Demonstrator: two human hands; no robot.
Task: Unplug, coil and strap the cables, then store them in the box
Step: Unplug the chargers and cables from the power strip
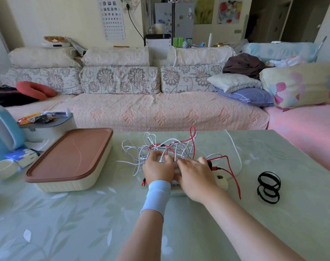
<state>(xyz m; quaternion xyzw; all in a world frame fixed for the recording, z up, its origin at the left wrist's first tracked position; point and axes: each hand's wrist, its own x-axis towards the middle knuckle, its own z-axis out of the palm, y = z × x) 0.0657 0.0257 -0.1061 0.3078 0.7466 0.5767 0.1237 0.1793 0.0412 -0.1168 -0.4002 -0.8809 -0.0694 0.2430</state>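
A tangle of white and red cables (171, 146) lies on the pale green table, plugged into a cream power strip (221, 180) mostly hidden under my hands. My left hand (158, 169) grips a white plug on the strip, fingers curled round it. My right hand (195, 173) lies flat on the strip beside it, fingers straight and pressing down. A red cable (233, 176) trails off to the right. Black straps (269, 187) lie in loops at the right. The cream box with a brown lid (72, 159) stands closed at the left.
A white cup (2, 169), a blue kettle (2, 129) and a tissue pack (22, 156) crowd the table's left edge. A sofa with cushions runs behind the table (66, 223).
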